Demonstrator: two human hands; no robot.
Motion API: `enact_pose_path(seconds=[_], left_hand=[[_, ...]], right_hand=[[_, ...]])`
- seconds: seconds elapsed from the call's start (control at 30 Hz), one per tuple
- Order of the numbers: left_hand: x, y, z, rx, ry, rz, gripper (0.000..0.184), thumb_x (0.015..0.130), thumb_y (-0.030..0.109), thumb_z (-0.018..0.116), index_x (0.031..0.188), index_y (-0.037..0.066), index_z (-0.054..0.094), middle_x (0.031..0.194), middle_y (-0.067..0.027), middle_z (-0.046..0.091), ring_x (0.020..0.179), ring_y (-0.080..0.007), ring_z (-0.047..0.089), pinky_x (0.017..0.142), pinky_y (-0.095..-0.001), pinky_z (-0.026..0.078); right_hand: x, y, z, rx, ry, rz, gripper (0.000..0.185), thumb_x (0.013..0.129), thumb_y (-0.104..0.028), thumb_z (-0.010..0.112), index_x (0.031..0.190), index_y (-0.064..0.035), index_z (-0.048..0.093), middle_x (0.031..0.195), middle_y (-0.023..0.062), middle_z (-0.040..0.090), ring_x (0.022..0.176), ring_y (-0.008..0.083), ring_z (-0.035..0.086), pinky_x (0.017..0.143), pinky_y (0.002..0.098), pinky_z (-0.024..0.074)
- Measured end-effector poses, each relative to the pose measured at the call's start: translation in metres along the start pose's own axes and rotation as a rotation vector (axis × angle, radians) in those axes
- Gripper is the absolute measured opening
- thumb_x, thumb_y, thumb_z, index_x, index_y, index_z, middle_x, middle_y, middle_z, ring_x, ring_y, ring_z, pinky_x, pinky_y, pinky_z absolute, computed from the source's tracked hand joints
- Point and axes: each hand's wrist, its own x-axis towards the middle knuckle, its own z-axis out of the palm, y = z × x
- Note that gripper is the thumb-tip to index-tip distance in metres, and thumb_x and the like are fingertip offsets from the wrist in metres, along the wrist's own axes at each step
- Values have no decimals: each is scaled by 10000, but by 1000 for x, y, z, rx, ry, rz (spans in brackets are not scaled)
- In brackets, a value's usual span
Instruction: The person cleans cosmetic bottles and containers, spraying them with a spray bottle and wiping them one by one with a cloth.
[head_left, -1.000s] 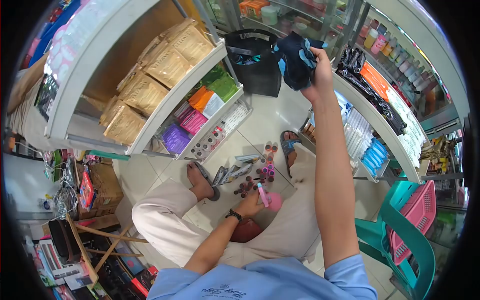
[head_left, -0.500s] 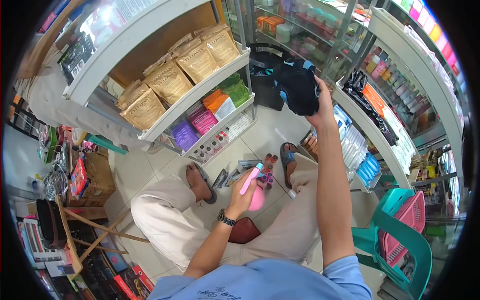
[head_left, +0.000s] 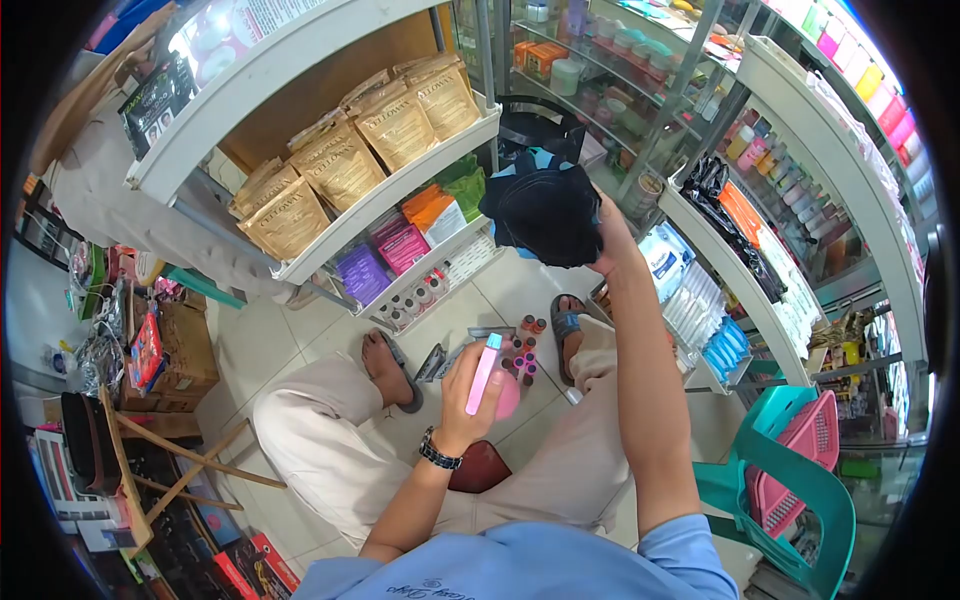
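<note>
My left hand [head_left: 467, 395] is closed round a pink spray bottle [head_left: 483, 378] with a light-blue tip, held upright over my lap. Out in front, my right hand [head_left: 612, 240] grips a black cloth item [head_left: 545, 208] with light-blue patches; the cloth hides some of the fingers. Beyond the cloth stands a black bag [head_left: 540, 130], partly covered by it. Several small dark-capped bottles [head_left: 522, 350] stand on the floor between my feet, close past my left hand. A dark red object [head_left: 480, 467] lies between my legs.
A shelf with gold packets [head_left: 335, 165] and coloured packs is at the front left. Another shelf [head_left: 740, 270] with blue and white packs stands on the right, beside a glass case [head_left: 600, 70]. A green chair [head_left: 790, 480] holds a pink basket [head_left: 805, 450]. Cardboard boxes [head_left: 180, 350] sit left.
My right hand has brought the black cloth item lower and to the left, nearer to me. My left hand has raised the pink bottle and turned it more upright.
</note>
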Motion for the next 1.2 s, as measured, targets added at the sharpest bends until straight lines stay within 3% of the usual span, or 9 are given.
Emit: enact_pose_path(seconds=[0.07,0.2,0.4,0.7,0.87,1.07,1.2], left_hand=[[-1,0,1,-15,4,0,346,957,209,531,1216,-13,585,1121,-122,693,906,-273,647,858,-348,489],[-7,-2,-1,-132,35,-196,287,953,216,518,1114,-7,601,1028,-116,711,825,-254,635,806,-334,485],[-5,-5,1,-178,105,-214,242,939,196,503,1029,-3,608,943,-110,705,761,-232,613,751,-318,475],[-3,-6,-1,-217,128,-210,199,911,160,487,928,3,608,769,-93,659,663,-218,575,688,-290,459],[-8,-15,-3,-183,84,-191,226,913,179,490,918,-7,617,726,-95,647,611,-212,555,662,-290,452],[-1,-6,-1,-82,133,-183,265,918,202,482,916,-20,626,719,-98,649,614,-208,558,644,-302,445],[4,1,-1,-208,106,-246,301,931,227,462,915,-17,637,741,-97,660,662,-213,583,678,-302,450]], right_hand=[[-7,-2,14,17,-20,11,370,972,-359,585,1109,-28,678,1048,106,721,892,234,678,784,355,555],[-20,-2,36,-50,111,46,385,973,-384,597,1121,-39,685,1048,103,720,896,218,682,779,339,558],[-22,0,42,-128,73,104,409,967,-414,609,1132,-49,691,1060,98,722,931,211,685,785,323,562],[-27,3,48,-246,48,101,454,966,-444,600,1127,-30,693,1058,120,724,856,208,706,697,280,574],[-31,1,55,-279,53,98,423,1007,-402,545,1117,-21,693,1022,91,731,774,137,694,639,231,553],[-30,2,55,-300,9,94,418,1015,-399,531,1095,-24,697,1009,84,730,761,130,689,630,230,548],[-31,1,55,-370,-4,129,423,1019,-406,522,1091,-28,696,1007,77,728,737,123,680,618,227,537]])
